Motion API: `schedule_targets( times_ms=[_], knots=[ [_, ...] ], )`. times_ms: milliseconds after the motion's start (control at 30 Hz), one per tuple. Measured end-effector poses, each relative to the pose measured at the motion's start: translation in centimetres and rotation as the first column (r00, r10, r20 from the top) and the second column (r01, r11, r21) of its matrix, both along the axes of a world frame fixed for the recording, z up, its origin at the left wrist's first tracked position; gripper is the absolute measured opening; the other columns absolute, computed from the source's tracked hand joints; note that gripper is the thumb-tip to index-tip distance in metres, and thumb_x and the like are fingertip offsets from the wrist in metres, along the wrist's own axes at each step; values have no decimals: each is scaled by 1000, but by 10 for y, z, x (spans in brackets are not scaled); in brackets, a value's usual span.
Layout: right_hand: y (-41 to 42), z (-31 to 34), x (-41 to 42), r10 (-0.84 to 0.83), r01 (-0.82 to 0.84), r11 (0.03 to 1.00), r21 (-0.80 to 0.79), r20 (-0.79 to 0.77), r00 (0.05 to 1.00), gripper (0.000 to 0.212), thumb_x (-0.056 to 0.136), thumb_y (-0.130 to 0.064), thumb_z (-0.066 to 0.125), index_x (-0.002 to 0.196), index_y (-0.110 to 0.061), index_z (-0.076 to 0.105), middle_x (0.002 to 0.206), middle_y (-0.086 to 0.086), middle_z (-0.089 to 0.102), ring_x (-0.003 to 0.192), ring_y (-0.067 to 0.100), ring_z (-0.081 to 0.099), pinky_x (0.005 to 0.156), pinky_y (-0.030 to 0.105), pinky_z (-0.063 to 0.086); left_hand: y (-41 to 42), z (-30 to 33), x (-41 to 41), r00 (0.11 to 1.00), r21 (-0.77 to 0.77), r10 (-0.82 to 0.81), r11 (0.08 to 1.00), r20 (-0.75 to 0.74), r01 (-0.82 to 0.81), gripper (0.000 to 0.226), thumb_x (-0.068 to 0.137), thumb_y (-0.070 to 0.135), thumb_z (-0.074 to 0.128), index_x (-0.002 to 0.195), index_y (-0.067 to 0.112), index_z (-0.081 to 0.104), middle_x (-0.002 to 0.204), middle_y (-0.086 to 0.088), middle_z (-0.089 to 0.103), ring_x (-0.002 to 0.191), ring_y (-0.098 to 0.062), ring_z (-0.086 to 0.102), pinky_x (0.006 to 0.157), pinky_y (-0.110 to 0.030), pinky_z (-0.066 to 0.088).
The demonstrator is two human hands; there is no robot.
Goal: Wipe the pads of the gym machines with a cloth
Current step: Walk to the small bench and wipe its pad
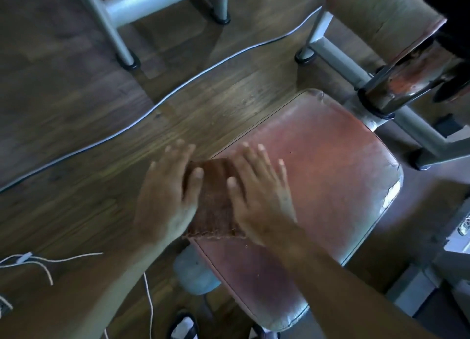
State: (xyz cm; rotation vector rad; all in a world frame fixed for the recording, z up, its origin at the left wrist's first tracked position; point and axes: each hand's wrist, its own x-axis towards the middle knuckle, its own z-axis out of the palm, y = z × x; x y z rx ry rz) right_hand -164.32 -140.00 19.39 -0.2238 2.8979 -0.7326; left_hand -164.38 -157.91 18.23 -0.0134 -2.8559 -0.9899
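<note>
A worn red seat pad (323, 176) of a gym machine fills the middle right of the head view. A brown cloth (216, 198) lies over the pad's left edge. My left hand (167, 196) presses flat on the cloth's left side, fingers straight and spread, partly past the pad's edge. On the cloth's right side my right hand (262, 193) lies flat too, its fingers reaching onto the pad. Both hands are slightly blurred. A second red pad (381, 15), tan on top, stands at the upper right.
Grey metal frame tubes (338, 59) run behind the seat, and another machine's legs (119, 36) stand at the upper left. A grey cable (162, 102) snakes across the wooden floor. White cords (48, 260) lie at the lower left. A sandalled foot (183, 323) shows at the bottom.
</note>
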Motion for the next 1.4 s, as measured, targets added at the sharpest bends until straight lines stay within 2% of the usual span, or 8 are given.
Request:
schedule_targets(
  times_ms=[167,367,633,800,867,1000,1167,1400],
  knots=[
    [96,-20,-2,-95,86,968,237,30,995,58,102,-50,16,157,-33,21,166,-11,10,154,16,2,124,53,7,68,-3,20,959,-407,-170,878,227,252,64,96,68,24,154,41,20,167,2,6,153,-28,4,115,-66,10],
    [103,-27,10,-67,70,956,283,-20,998,55,104,-49,18,157,-36,16,166,-11,8,154,18,4,123,52,5,81,-11,59,943,-492,-90,835,321,247,70,92,77,17,154,45,17,167,3,0,153,-31,2,109,-74,7],
    [127,-14,-6,-169,154,983,-102,-156,973,44,97,-31,44,138,-20,57,145,0,54,135,22,49,111,49,39,117,-5,60,916,-492,-32,835,400,245,72,90,76,21,155,44,17,167,-3,3,152,-37,5,106,-77,8],
    [134,-2,-10,-355,301,910,-286,-162,921,40,99,-27,41,133,-16,60,139,1,58,130,23,52,107,52,42,196,-1,4,854,-245,-258,885,451,397,73,95,61,32,154,43,-7,164,1,-22,150,-30,-21,113,-68,-10],
    [132,2,-7,-407,323,875,-360,-189,894,40,102,-30,35,131,-15,59,135,0,59,125,17,52,104,50,44,207,7,-20,841,107,-368,928,396,356,63,99,44,39,156,36,13,166,1,5,153,-23,0,119,-62,0],
    [114,-4,3,-241,217,959,-184,-121,963,55,102,-48,26,144,-21,47,152,3,44,144,22,33,116,56,28,162,15,-33,992,474,94,872,89,-125,48,98,25,38,144,15,45,143,1,51,134,-11,46,112,-28,36],
    [116,-23,-3,75,-69,943,327,-6,997,60,97,-69,18,153,-49,16,168,-4,2,154,29,-2,118,62,1,93,-21,-10,980,-383,-140,905,144,186,60,102,46,27,153,14,32,160,-14,29,147,-35,25,119,-47,23],
    [186,-19,-63,-194,162,921,353,56,980,63,94,-75,17,152,-52,7,167,-9,-1,154,26,-6,118,67,-2,94,-25,-8,971,-462,-134,861,197,212,59,100,54,22,155,30,29,164,-9,18,151,-32,15,121,-45,16]
  ],
)
